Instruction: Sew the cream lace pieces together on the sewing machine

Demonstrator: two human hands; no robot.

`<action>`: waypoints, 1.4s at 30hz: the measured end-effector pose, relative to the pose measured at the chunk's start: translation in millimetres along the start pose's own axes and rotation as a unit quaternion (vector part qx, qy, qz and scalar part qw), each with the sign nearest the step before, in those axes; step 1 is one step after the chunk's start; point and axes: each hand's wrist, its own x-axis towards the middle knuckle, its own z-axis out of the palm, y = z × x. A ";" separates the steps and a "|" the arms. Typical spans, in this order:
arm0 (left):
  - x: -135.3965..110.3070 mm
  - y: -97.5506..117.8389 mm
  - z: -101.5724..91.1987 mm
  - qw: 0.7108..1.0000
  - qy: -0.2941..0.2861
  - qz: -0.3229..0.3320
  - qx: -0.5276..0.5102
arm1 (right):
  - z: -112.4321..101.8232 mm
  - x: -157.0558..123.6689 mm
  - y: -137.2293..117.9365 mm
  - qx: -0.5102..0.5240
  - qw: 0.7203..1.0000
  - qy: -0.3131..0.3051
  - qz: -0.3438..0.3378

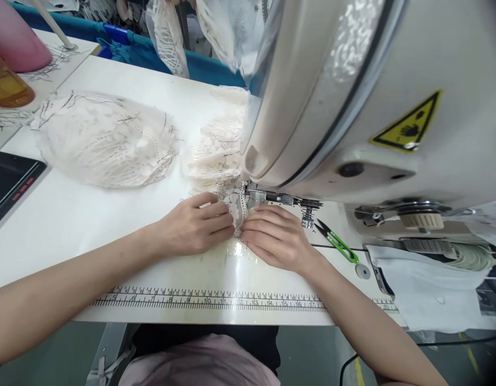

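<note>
Two hands flank a strip of lace [243, 208] at a sewing machine [332, 107].
The left hand's [195, 225] fingers curl close together at its edge; the right hand's [277, 236] lie extended side by side, and whether either pinches the lace cannot be told. The strip lies between them, seemingly steadied to keep it straight, with green snips [337, 242] apparently placed for easy reach.

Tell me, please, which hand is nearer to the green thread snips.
The right hand is nearer: it is just to the left of the green thread snips, without touching them. The left hand is farther left, beyond the lace strip.
</note>
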 end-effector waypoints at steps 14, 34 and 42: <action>-3.0 0.7 9.8 0.988 -0.094 -0.106 -0.065 | 5.7 -1.3 -3.9 -0.051 0.998 0.014 0.021; 6.5 -5.9 4.1 0.988 -0.113 -0.091 -0.053 | 11.4 -7.8 -3.8 -0.086 0.996 -0.012 0.027; 8.4 -2.6 6.6 0.987 -0.100 -0.108 -0.059 | 4.9 -7.2 -2.1 -0.104 0.993 -0.025 0.052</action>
